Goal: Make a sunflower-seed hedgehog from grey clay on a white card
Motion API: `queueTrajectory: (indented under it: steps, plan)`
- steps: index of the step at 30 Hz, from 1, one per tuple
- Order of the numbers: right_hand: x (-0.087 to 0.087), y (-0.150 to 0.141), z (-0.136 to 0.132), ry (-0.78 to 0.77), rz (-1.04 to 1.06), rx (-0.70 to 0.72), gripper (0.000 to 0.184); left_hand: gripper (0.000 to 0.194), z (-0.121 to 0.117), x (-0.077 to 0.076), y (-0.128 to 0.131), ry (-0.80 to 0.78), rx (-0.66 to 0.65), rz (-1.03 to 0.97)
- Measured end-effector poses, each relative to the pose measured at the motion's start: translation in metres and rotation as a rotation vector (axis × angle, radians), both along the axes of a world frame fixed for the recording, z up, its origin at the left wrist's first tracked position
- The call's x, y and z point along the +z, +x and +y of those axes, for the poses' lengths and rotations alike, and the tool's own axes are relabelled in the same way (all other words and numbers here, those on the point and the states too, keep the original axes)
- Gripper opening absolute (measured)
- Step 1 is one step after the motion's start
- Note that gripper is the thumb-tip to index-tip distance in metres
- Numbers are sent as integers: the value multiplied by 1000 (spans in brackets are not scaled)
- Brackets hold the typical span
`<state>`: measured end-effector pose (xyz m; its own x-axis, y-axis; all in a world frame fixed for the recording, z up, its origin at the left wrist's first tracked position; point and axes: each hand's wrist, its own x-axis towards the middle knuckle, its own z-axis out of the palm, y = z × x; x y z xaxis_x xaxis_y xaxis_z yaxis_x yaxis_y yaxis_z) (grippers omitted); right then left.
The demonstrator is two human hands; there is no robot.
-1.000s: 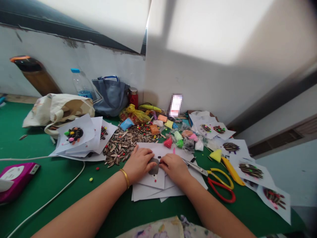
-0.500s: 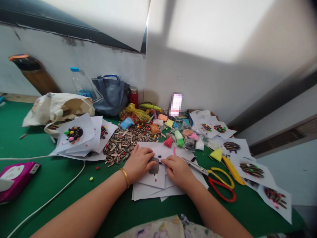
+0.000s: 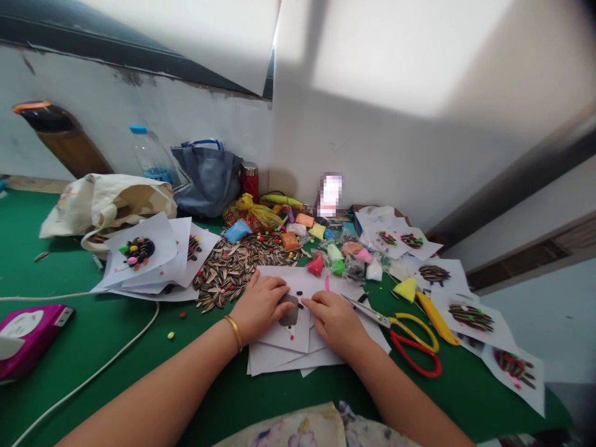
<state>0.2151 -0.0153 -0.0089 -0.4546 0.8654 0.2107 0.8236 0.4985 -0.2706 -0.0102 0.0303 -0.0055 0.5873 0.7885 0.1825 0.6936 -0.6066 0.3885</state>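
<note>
Hands (image 3: 261, 308), left spread, right forefinger extended, flank a grey figure (image 3: 289, 317), long axis toward the wearer, red-dotted end nearest.

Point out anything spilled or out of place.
A red piece and a lime piece lie stray on the left of the table, with what seems a lone seed near the cream bag, apart from the seed pile.

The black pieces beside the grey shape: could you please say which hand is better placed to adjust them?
Probably the right hand: its index finger is beside the nearer black piece, while the left hand has its thumb on the grey shape.
</note>
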Motion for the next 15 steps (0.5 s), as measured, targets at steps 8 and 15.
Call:
queueTrajectory:
  steps: [8,15]
  plan:
    - [-2,0,-1,3,-44,27,37,35,0,0,0,-2,-2,0]
    - [0,5,-1,4,-6,55,34,35,0,-1,0,-4,1,-4]
